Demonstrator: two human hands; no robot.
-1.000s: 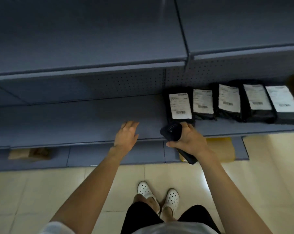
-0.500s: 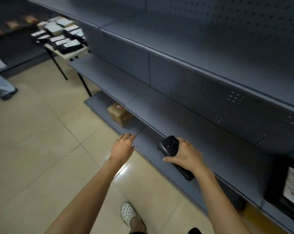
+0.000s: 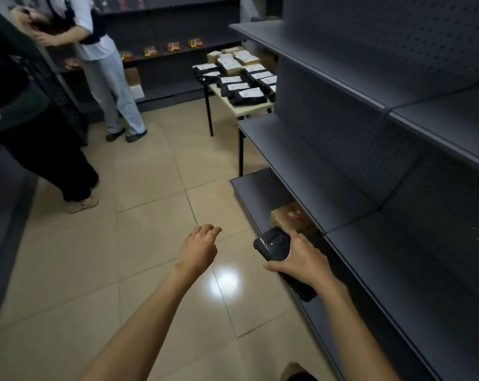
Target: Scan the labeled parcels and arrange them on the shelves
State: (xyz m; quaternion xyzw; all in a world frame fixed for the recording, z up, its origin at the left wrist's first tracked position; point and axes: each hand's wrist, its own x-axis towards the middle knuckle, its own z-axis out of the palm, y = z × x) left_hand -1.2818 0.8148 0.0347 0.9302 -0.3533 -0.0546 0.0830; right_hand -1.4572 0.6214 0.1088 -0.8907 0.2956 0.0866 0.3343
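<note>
The person's right hand (image 3: 301, 259) has its grip wrapped round the scanner (image 3: 274, 244) and the left hand (image 3: 198, 248) hangs loose and empty, so it should take one labelled parcel (image 3: 248, 94) from the counter's (image 3: 232, 105) near edge, label upward.

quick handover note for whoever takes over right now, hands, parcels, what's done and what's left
Left hand: open, holding nothing, out over the floor.
Right hand: grips the black scanner.
Labeled parcels: lying on the small table at the far end of the shelves.
Done: none of the shelf boards in view holds a labeled parcel.
Left: fetch parcels from the table, scan each, place them on the shelves.
</note>
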